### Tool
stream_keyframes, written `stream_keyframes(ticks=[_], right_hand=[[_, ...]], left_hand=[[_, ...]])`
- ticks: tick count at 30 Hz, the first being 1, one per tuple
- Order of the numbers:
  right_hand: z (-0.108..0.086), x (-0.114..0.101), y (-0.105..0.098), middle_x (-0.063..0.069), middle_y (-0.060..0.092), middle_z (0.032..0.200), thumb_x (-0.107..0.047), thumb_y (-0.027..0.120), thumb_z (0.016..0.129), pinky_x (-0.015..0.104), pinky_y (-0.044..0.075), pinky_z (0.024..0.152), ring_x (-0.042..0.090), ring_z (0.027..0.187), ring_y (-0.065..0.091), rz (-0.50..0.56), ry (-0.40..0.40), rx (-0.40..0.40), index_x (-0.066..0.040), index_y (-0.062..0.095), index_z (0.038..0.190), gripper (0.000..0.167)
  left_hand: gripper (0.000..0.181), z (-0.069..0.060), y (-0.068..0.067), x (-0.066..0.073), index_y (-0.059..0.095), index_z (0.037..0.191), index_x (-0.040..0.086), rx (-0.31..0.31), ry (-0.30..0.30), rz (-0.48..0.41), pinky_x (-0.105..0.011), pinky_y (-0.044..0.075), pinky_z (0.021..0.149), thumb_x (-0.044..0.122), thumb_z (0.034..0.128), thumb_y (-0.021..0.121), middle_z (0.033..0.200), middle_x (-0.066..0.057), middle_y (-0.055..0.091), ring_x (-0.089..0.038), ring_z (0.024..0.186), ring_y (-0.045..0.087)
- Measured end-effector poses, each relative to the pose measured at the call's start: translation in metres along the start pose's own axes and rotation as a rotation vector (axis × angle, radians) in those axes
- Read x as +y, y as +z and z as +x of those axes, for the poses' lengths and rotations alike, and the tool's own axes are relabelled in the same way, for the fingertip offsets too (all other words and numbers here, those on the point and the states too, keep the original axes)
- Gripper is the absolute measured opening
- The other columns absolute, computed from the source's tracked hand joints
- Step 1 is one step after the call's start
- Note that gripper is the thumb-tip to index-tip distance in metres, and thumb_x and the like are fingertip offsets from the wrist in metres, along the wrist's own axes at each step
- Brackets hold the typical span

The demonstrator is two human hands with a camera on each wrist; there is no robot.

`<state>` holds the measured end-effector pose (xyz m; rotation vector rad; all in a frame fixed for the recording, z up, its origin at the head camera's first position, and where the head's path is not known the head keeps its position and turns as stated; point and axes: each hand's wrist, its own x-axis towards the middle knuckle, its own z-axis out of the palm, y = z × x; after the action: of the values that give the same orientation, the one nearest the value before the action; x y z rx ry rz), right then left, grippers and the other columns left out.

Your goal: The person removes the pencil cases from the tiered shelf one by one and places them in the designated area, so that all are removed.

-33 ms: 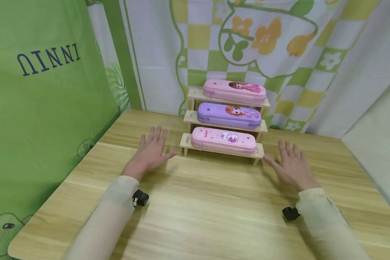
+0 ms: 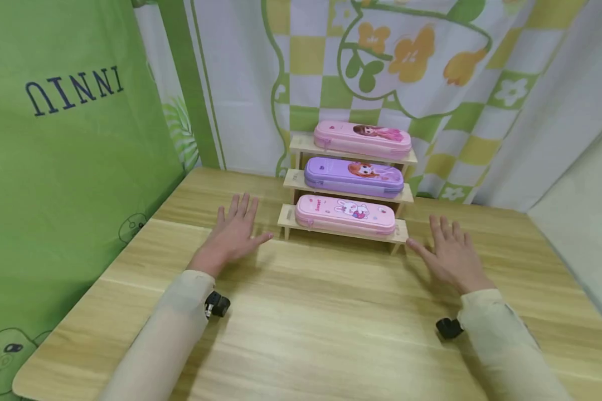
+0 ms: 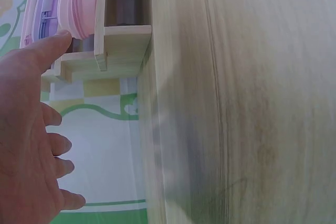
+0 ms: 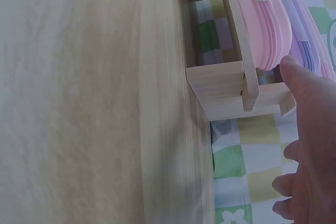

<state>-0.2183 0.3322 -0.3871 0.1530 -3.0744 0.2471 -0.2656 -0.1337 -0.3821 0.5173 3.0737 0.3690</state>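
Three zippered pencil cases lie on a stepped wooden rack (image 2: pixel 287 215), one per tier. The top pencil case (image 2: pixel 338 135) is pink with a long-haired doll figure. On the middle tier sits a purple pencil case (image 2: pixel 328 174) with a red-haired figure. The lowest one, a pink rabbit pencil case (image 2: pixel 326 209), carries a white rabbit print. To the left of the rack, my left hand (image 2: pixel 233 236) is spread with fingers extended, apart from it. My right hand (image 2: pixel 451 256) is spread likewise on the rack's right side, its thumb pointing toward the bottom tier. Neither holds anything.
The rack stands near the back edge of a wooden table (image 2: pixel 301 323). Behind it hangs a checkered, flowered curtain (image 2: pixel 306 55). A green cloth (image 2: pixel 70 167) borders the table on the left, and a pale surface (image 2: pixel 582 195) rises on the right.
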Motion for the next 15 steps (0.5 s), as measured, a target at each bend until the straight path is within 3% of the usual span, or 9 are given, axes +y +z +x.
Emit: stream_keyframes(ticks=[15], right_hand=[[-0.005, -0.004, -0.007, 0.038, 0.008, 0.161, -0.070, 0.029, 0.101, 0.072, 0.006, 0.119, 0.063, 0.144, 0.008, 0.028, 0.010, 0.004, 0.002, 0.000, 0.160, 0.097]], left_hand=[[0.095, 0.003, 0.005, 0.013, 0.006, 0.162, 0.003, -0.013, 0.017, -0.031, -0.066, 0.003, 0.124, 0.062, 0.0995, 0.047, 0.168, -0.020, -0.002, -0.040, 0.156, -0.002]])
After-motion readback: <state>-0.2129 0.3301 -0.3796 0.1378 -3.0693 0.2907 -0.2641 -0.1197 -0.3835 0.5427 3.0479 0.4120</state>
